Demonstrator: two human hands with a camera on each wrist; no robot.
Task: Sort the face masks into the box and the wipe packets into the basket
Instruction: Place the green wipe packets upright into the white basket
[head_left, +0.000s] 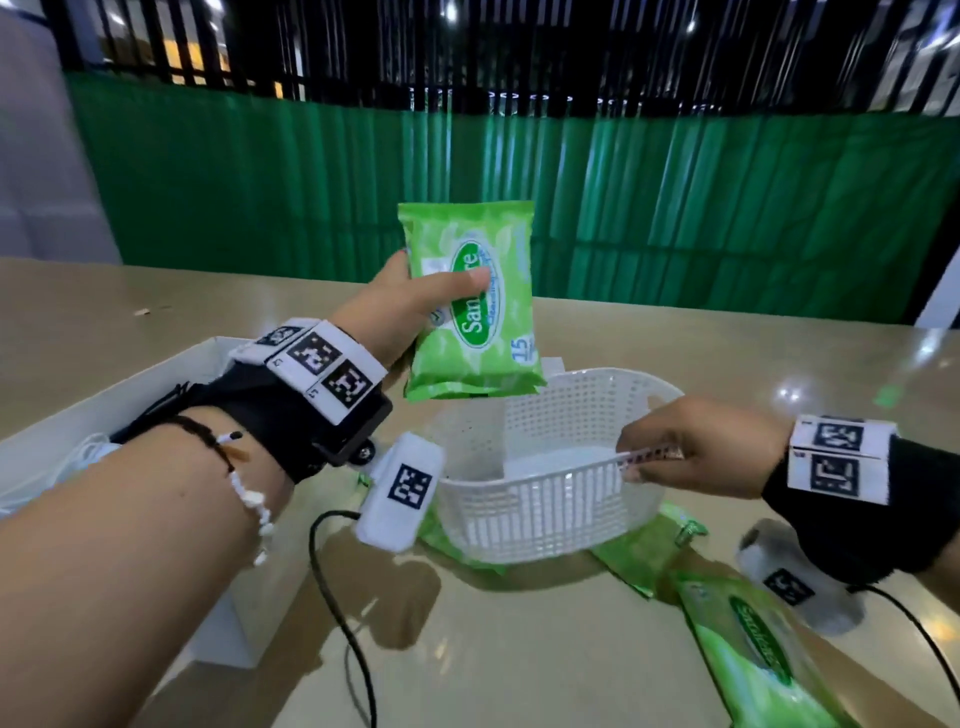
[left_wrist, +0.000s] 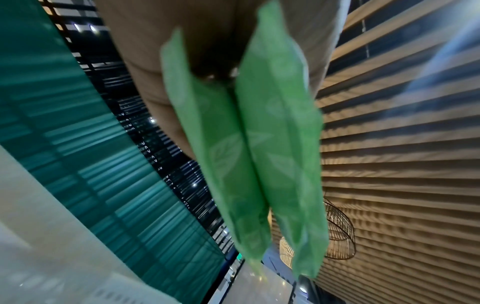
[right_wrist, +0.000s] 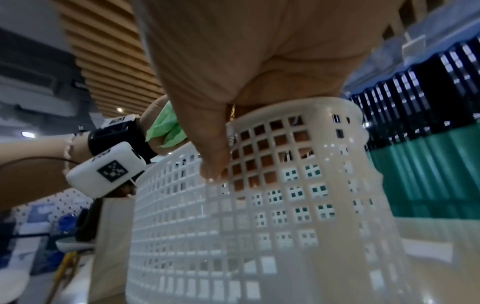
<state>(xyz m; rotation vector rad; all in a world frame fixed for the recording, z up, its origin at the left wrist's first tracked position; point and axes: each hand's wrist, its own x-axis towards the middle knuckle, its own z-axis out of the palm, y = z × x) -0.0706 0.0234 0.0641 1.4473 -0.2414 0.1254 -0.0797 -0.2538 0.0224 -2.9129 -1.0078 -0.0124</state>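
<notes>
At nine o'clock the box (head_left: 156, 379) already held what looked like masks; the left hand (head_left: 395, 306) gripped two packets (head_left: 470, 306) above the basket (head_left: 545, 519); the right hand (head_left: 696, 452) pinched its rim; more packets (head_left: 748, 654) waited at five o'clock, unsorted.

Held wipe packet (head_left: 470, 306): white brand text in a green oval, "San…re" readable, middle letters hidden by the thumb; "15" at the lower corner. Second wipe packet (head_left: 748, 654) on worktop: same green oval logo, text too blurred to read.
</notes>
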